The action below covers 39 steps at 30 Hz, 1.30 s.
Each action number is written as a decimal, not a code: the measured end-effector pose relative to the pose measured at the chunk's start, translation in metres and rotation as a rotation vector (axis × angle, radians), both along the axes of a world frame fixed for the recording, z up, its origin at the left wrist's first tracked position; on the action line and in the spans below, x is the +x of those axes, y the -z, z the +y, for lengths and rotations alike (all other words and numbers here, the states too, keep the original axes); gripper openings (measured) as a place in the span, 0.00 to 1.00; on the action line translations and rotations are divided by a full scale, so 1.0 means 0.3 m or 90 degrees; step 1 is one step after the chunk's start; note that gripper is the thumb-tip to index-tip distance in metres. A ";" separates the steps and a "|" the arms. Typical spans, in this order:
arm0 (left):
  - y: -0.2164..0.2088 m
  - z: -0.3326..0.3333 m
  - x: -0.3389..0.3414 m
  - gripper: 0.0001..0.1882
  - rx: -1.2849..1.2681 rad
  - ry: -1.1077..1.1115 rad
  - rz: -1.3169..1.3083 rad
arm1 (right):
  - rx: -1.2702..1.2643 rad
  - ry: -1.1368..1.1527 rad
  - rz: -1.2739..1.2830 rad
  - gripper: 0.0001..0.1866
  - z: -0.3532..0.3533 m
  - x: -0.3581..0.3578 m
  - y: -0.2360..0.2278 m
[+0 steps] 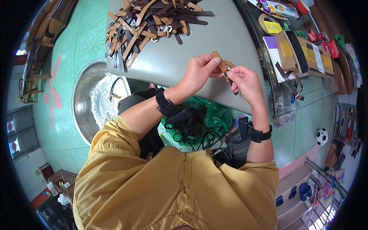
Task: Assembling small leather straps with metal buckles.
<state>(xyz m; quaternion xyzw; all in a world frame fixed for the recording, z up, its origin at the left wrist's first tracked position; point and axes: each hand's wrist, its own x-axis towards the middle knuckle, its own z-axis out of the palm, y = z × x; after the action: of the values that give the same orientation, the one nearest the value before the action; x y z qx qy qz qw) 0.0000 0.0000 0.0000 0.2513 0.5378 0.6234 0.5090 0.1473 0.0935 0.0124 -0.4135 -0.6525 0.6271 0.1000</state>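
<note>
Both my hands hold one brown leather strap (216, 56) above the near right part of the grey table (172, 63). My left hand (201, 69) pinches it between thumb and fingers, with its pointed end sticking up past the thumb. Closed on the strap's other part, my right hand (244, 81) is close beside the left. The strap bends in a loop between the hands, and a small metal piece shows near my right thumb. A heap of brown and black leather straps (147, 25), some with metal buckles, lies at the table's far left.
Left of the table, a large metal basin (79, 96) stands on the green floor. Below the table's near edge is a green plastic bag (218, 115) with dark straps. To the right, a dark table carries a cardboard box (312, 53), a tape roll (264, 23) and papers.
</note>
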 end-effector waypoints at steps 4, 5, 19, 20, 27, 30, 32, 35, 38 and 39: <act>-0.004 0.002 -0.001 0.13 -0.004 0.010 0.015 | 0.003 0.005 0.007 0.07 0.000 -0.001 -0.008; -0.006 0.004 0.000 0.13 -0.007 0.012 0.016 | 0.003 0.006 0.006 0.07 0.001 0.000 -0.009; -0.032 -0.067 0.052 0.14 0.080 0.149 0.538 | 0.100 0.011 -0.019 0.05 0.007 0.017 0.014; -0.003 -0.048 0.025 0.13 0.122 0.168 0.521 | 0.095 -0.036 -0.008 0.05 0.014 0.028 0.017; 0.002 -0.017 -0.064 0.12 0.055 0.356 0.320 | 0.005 -0.212 0.007 0.06 -0.001 0.035 -0.034; -0.023 -0.009 -0.071 0.13 0.024 0.434 0.354 | 0.052 -0.258 0.010 0.08 -0.011 0.037 -0.031; -0.007 -0.002 -0.083 0.16 0.049 0.468 0.242 | 0.142 -0.234 0.082 0.08 -0.020 0.031 -0.036; -0.009 0.010 -0.098 0.18 0.052 0.452 0.162 | 0.107 -0.236 0.077 0.14 -0.011 0.037 -0.064; -0.038 0.018 -0.098 0.17 0.038 0.363 0.070 | 0.157 -0.051 0.213 0.08 -0.037 0.027 -0.052; -0.035 0.021 -0.103 0.17 0.041 0.359 0.073 | 0.161 -0.055 0.215 0.08 -0.038 0.029 -0.055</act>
<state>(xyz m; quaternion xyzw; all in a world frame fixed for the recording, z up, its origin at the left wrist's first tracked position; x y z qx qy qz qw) -0.0309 0.0063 0.0106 0.4418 0.4546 0.4589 0.6226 0.1560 0.0820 0.0290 -0.2582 -0.7170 0.6044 0.2324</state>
